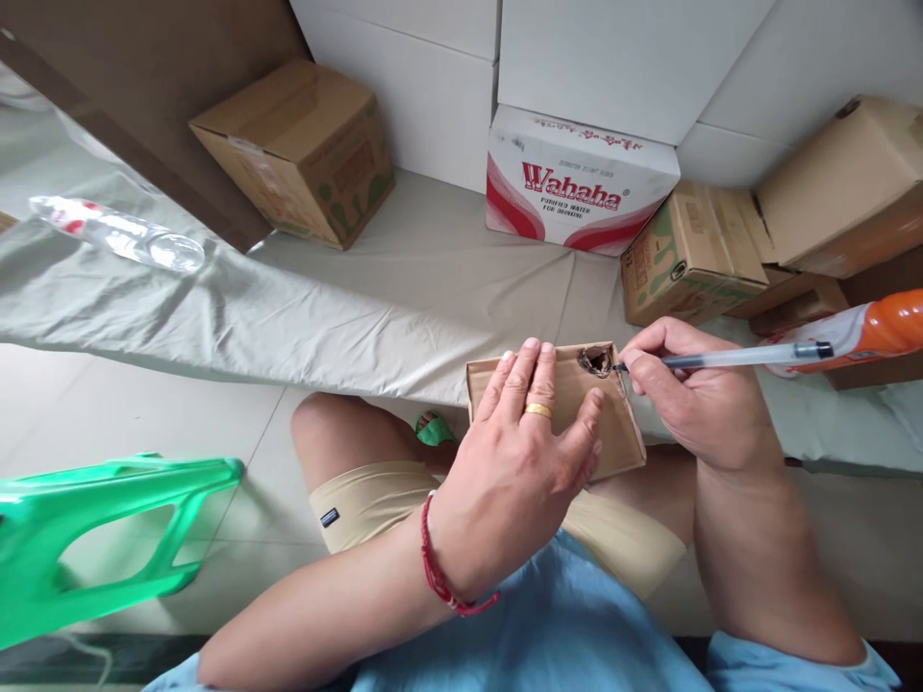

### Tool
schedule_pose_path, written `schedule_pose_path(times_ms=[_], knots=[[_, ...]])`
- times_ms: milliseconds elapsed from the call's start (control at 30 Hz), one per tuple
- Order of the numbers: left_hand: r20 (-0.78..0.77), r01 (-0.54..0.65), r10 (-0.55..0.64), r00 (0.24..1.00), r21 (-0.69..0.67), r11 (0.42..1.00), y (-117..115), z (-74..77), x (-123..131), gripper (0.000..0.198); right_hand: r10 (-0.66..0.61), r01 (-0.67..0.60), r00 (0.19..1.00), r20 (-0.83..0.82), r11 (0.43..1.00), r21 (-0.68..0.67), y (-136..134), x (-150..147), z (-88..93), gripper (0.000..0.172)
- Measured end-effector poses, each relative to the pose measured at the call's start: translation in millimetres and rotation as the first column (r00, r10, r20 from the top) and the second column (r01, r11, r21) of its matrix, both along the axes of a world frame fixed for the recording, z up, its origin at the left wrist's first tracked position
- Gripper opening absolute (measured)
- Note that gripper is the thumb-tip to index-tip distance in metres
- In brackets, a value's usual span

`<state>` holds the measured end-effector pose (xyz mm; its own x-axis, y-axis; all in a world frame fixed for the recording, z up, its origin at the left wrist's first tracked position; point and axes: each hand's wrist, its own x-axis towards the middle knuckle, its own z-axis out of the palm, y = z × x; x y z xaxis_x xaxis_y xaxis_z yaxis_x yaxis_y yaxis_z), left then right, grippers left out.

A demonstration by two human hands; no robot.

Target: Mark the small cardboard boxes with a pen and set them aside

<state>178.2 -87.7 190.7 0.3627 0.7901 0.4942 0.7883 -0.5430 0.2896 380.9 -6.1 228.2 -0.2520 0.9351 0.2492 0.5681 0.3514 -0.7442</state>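
A flat brown cardboard piece [612,432] with raised edges lies in front of me, partly over the edge of the covered surface. Near its far right corner is a ragged dark hole [595,361]. My left hand [530,432] rests flat on the cardboard with its fingers stretched out, hiding much of the left part. Between the thumb and fingers of my right hand [692,394] is a pen [750,357] with a clear barrel and a black end. Its tip points left and is beside the hole, at the cardboard's right edge.
A grey-green cloth [433,250] covers the low surface. On it stand a white Wahaha carton [577,183], a brown box [303,154] at left and another brown box [692,250] at right. A clear plastic bottle [119,234], an orange-capped bottle [865,332] and a green stool [122,529] flank me.
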Motion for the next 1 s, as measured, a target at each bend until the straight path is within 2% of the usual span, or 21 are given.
schedule_pose_path(times_ms=[233,433,600,867,933,1000], knots=[[-0.015,-0.012,0.012,1.0,0.013,1.0,1,1.0,1,0.039,0.016,-0.016,1.0,0.015,1.0,-0.004,-1,-3,4.4,0.017],[-0.018,-0.025,0.025,1.0,0.007,1.0,0,0.1,1,0.04,0.079,-0.082,0.996,-0.035,0.994,-0.073,-1,-4,2.7,0.019],[-0.019,-0.019,0.019,1.0,0.01,1.0,1,1.7,1,0.04,0.047,-0.048,0.998,-0.031,0.998,-0.038,1,-5,2.9,0.022],[-0.026,-0.026,0.026,0.999,-0.001,1.0,0,-0.8,1,0.041,0.067,-0.067,0.998,0.008,0.997,-0.028,7,-16,1.1,0.023],[-0.025,-0.021,0.021,0.999,-0.015,1.0,1,-0.5,0,0.041,0.046,-0.047,0.998,-0.039,0.999,-0.019,7,-12,1.0,0.023],[-0.036,-0.006,0.005,0.999,-0.034,0.999,1,1.8,0,0.042,-0.033,0.035,0.988,-0.152,0.999,0.011,7,-1,-1.3,0.023]])
